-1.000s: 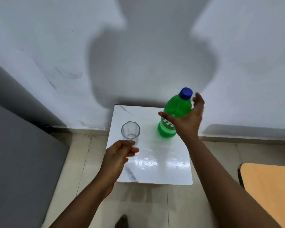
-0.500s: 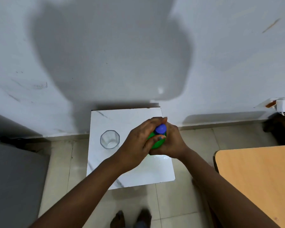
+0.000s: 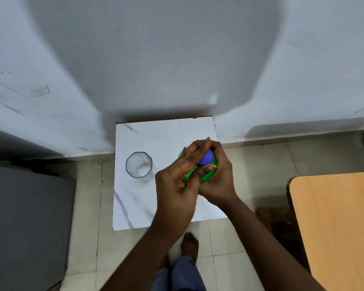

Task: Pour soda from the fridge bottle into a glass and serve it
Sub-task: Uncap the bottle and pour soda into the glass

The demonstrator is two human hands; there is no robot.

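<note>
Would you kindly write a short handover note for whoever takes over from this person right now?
Left hand: fingers on the blue cap.
Right hand: wrapped around the green bottle, holding it upright on the white table.
Glass: empty, upright on the table, left of the bottle, apart from it.
Done: bottle and glass are on the table.
Left: take the cap off, pour, serve.

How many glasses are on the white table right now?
1. The empty glass stands on the left part of the white table, left of the green bottle that both hands grip. Nothing suggests another behind the hands.
</note>
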